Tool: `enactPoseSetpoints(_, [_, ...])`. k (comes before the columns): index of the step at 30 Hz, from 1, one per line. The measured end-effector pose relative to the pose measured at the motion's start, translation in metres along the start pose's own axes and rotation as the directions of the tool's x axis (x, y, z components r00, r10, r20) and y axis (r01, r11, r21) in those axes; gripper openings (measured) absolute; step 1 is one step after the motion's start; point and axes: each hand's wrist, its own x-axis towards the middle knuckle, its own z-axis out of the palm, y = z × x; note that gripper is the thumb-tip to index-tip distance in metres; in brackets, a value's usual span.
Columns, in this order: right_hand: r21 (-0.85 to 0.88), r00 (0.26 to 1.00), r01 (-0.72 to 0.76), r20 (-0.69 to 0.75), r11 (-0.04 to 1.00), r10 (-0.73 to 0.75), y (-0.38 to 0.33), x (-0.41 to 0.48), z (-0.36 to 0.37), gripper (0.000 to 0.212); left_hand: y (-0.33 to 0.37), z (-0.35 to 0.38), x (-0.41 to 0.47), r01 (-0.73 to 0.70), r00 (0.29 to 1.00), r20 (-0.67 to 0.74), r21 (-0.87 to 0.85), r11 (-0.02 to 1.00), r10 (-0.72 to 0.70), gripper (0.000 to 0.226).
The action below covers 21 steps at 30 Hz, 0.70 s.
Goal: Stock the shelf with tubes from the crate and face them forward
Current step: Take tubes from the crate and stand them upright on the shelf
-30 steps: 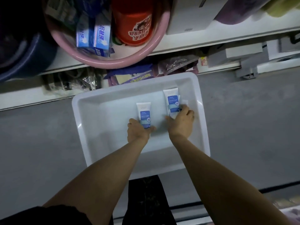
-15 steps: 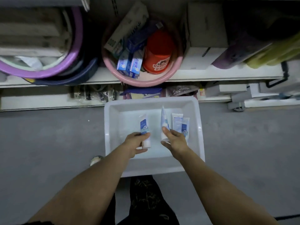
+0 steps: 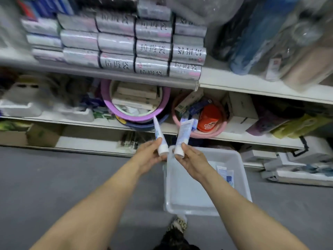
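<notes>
My left hand grips a white tube with blue print by its cap end, crimped end pointing up. My right hand grips a second white and blue tube the same way, close beside the first. Both tubes are held above the near left corner of the white plastic crate on the grey floor. Two more tubes lie inside the crate at its right side. The shelf stands just beyond the hands.
On the low shelf stand a purple basin with boxes and a pink basin holding boxes and an orange cup. Above it, stacked grey rolls fill a higher shelf. Cardboard boxes sit lower left. My shoe is below the crate.
Both hands have lifted their tubes out of the crate and up toward the shelf. My view has tilted up, so higher shelves now show.
</notes>
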Motion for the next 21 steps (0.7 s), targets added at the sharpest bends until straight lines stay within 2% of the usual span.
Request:
enactPoseSetpoints(4, [0.033,0.98,0.106,0.167,0.994,-0.11,0.002,-0.029,0.105,0.017,0.069,-0.047,-0.061,-0.142,0.988,0.041,-0.098,0.985,0.147,0.022])
enactPoseSetpoints(11, [0.097,0.892,0.262,0.355,0.96,-0.28,0.002,-0.075,0.261,0.014,0.18,-0.12,-0.15,-0.345,0.931,0.073,-0.138,0.928,0.357,0.038])
enactPoseSetpoints(13, [0.104,0.873,0.286,0.381,0.952,-0.304,-0.001,-0.085,0.298,0.016,0.213,-0.138,-0.173,-0.421,0.899,0.084,-0.111,0.9,0.431,0.031])
enactPoseSetpoints(17, [0.114,0.828,0.339,0.435,0.934,-0.353,-0.022,-0.102,0.363,0.037,0.281,-0.159,-0.211,-0.566,0.81,0.131,-0.078,0.82,0.572,0.026])
enactPoseSetpoints(21, [0.057,0.764,0.462,0.482,0.885,-0.429,-0.058,-0.107,0.417,0.033,0.343,-0.166,-0.23,-0.684,0.723,0.129,0.0,0.729,0.679,0.031])
